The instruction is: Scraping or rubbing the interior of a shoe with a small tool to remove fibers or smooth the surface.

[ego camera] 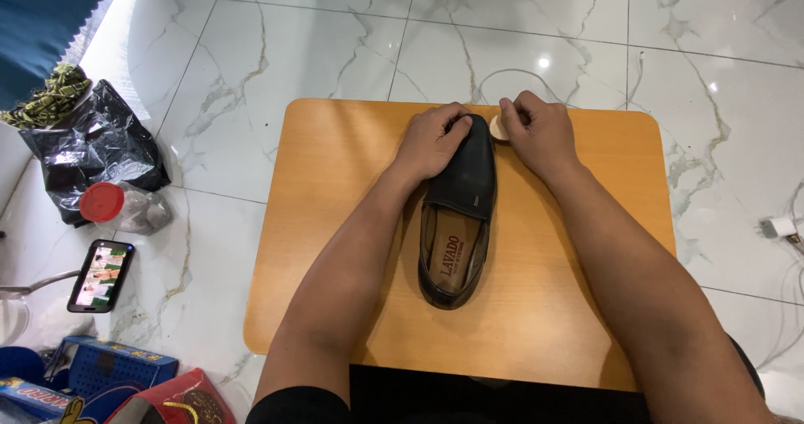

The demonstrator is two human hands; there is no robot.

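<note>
Black leather slip-on shoe (459, 214) lying lengthwise mid-way on the rounded orange wooden board (335, 248), toe away; left hand (432, 142) cupped over the toe, pinning it; right hand (540, 133) clenched on a small pale round brush (498, 128) beside the toe; best kept pinned firmly, strokes short, pressure even.

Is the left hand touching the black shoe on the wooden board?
Touching. The head view shows the left hand lying flat over the toe of the black shoe, fingers draped on the leather with no gap visible.
</note>
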